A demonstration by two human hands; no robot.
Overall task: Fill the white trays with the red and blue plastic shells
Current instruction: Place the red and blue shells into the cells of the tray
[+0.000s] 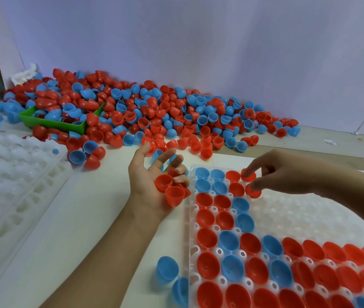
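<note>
A white tray (292, 213) lies in front of me, its left and near pockets holding red and blue shells open side up. My left hand (152, 185) is palm up beside the tray's far left corner, cradling several red shells (170, 188) with its fingers loosely curled around them. My right hand (287, 174) reaches over the tray's far edge. Its thumb and fingertips pinch a red shell (253, 190) at a pocket in the second row, with the forefinger touching another red shell (248, 175) in the far row.
A big heap of red and blue shells (154, 112) runs along the wall, partly burying a green bin (52, 123). Stacked empty white trays (10, 174) lie at the left. Two loose blue shells (170, 276) sit by the tray's near left edge.
</note>
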